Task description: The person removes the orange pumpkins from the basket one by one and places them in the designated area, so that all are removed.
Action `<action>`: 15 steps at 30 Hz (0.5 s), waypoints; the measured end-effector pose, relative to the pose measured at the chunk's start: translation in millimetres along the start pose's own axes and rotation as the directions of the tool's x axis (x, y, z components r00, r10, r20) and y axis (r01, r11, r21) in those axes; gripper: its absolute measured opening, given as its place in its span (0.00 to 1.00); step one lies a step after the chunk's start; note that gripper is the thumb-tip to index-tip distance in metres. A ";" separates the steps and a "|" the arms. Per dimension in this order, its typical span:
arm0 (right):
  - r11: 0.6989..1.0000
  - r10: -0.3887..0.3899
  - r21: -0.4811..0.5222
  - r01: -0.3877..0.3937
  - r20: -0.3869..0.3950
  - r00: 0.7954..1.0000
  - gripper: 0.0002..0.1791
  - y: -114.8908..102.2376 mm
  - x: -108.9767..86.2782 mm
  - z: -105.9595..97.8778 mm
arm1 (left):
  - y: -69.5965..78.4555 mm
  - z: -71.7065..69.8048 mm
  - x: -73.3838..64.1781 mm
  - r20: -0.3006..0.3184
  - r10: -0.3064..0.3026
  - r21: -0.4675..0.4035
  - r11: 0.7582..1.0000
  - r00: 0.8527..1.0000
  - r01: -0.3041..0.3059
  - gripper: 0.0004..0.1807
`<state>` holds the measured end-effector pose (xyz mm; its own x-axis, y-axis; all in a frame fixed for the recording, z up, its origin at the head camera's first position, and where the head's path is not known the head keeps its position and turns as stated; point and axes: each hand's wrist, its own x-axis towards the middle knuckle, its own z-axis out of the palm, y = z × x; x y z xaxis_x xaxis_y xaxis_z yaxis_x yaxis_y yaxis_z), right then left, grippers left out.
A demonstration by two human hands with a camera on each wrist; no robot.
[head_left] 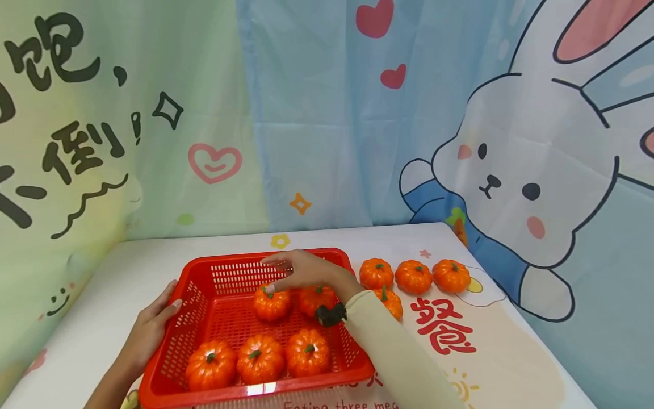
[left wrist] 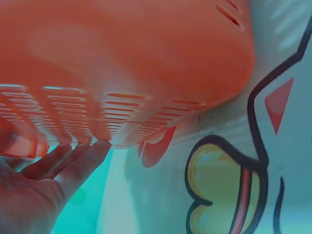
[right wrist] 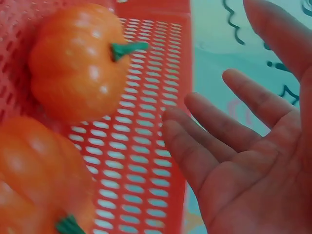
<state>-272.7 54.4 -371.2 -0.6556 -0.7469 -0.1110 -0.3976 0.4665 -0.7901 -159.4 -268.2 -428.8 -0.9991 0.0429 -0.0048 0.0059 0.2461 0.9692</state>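
Note:
A red plastic basket [head_left: 219,318] with slotted walls holds several small orange pumpkins with green stems. Three of them, including a middle pumpkin [head_left: 260,359], line the near side. Farther in sit another pumpkin [head_left: 271,305] and a partly hidden one [head_left: 315,300] by the right forearm. Along the basket's left side, my left hand [head_left: 148,329] touches the outer wall with extended fingers [left wrist: 83,163]. My right hand [head_left: 298,270] hovers over the back of the basket, fingers spread and holding nothing. Below its palm, a pumpkin [right wrist: 80,63] shows in the right wrist view.
Right of the basket, three pumpkins stand in a row on the table, the middle one [head_left: 414,277] between two others. A further pumpkin [head_left: 390,303] is partly covered by the right sleeve [head_left: 393,352]. Behind the printed tabletop [head_left: 501,346] hangs a cartoon curtain [head_left: 317,125].

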 end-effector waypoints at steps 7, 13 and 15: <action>0.998 0.043 -0.050 -0.042 0.022 0.999 0.40 3.3 10.8 13.9 | -1.7 -0.8 -2.0 -0.017 0.007 -0.004 1.000 1.000 -0.007 0.35; 0.989 0.084 -0.127 -0.079 0.033 0.996 0.41 6.9 14.2 17.5 | -0.7 -0.4 0.1 -0.005 0.004 -0.019 1.000 1.000 -0.005 0.36; 0.987 0.099 -0.128 -0.093 0.040 0.994 0.41 8.9 14.6 18.9 | -0.3 0.0 0.3 -0.003 0.006 -0.016 1.000 1.000 -0.006 0.36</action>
<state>-273.7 38.7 -391.3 -0.6658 -0.7152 -0.2127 -0.4135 0.5910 -0.6926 -159.7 -268.3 -429.1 -0.9991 0.0414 0.0020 0.0115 0.2303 0.9731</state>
